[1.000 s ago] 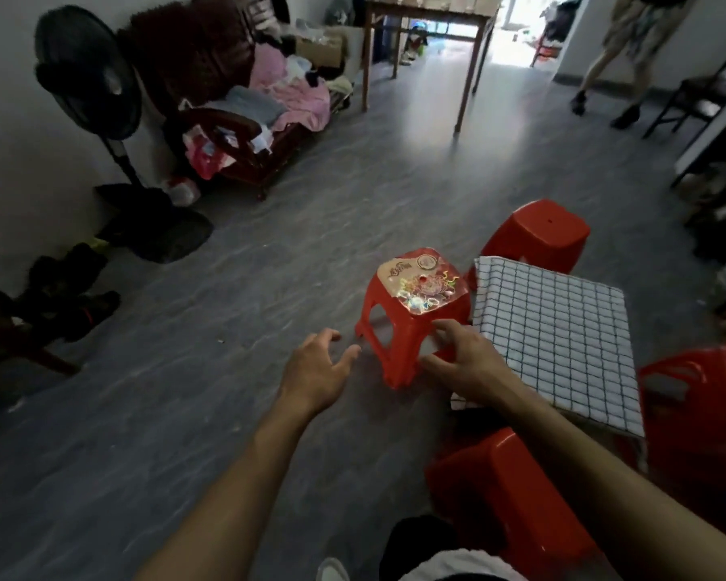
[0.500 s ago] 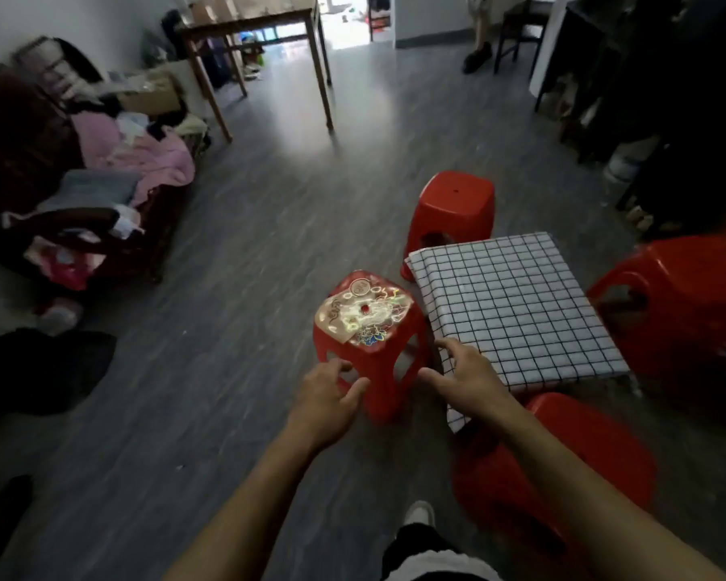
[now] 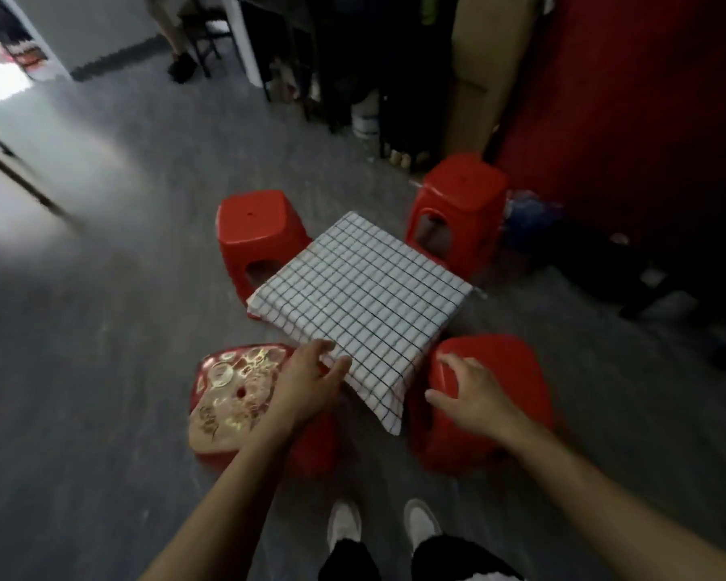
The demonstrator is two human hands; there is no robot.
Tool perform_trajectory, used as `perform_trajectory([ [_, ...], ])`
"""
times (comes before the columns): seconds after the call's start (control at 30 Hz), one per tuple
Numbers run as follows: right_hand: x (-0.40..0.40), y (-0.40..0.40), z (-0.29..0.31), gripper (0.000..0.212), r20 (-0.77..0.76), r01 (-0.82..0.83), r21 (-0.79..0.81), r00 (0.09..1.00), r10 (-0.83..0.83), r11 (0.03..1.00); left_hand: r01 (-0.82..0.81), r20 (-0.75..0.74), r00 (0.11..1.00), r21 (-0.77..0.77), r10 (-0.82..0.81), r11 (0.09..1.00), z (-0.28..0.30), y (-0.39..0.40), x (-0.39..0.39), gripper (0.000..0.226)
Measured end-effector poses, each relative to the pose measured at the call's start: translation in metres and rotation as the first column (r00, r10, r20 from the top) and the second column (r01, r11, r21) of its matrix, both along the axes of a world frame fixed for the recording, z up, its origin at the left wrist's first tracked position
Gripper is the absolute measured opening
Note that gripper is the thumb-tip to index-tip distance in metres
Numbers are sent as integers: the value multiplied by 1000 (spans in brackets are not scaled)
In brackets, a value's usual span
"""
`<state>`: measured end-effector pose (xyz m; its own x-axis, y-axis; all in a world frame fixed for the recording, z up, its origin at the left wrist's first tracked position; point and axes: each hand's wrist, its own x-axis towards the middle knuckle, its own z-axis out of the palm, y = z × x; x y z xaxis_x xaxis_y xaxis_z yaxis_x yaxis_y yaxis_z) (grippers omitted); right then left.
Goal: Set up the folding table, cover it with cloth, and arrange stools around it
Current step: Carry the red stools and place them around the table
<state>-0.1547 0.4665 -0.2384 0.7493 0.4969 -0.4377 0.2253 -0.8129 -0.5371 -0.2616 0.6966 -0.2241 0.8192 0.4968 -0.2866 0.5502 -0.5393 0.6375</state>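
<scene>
We are on the last step, seating: the small desk under its white black-checked cloth [image 3: 363, 295] stands ringed by four stools, our left hand [image 3: 307, 381] spread loosely over the red plastic stool with the patterned sticker top [image 3: 227, 392], our right hand [image 3: 474, 396] open on the plain red plastic stool [image 3: 504, 371], each probably needing only a nudge inward.

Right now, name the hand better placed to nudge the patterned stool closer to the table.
Left. The left hand lies over the patterned stool; the right hand is over the plain red stool across the cloth corner.
</scene>
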Motion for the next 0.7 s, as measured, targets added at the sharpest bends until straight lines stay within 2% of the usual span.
perform_trajectory([
  [0.1,-11,-24,-1,68,9,183,-54,983,-183,982,157,3,988,-53,-157,986,-14,-13,27,51],
  [0.4,-16,-98,15,64,143,508,-39,855,-498,861,515,-62,854,-33,-516,857,-38,-73,99,44],
  [0.53,-4,-143,-4,65,98,581,-51,812,-575,812,591,-94,804,6,-588,807,-53,-116,129,44],
  [0.63,14,-167,-25,65,38,574,-50,819,-572,818,615,-128,787,81,-603,785,-78,-141,144,45],
  [0.7,33,-182,-43,63,5,559,-51,829,-559,828,606,-169,790,79,-589,791,-99,-155,153,47],
])
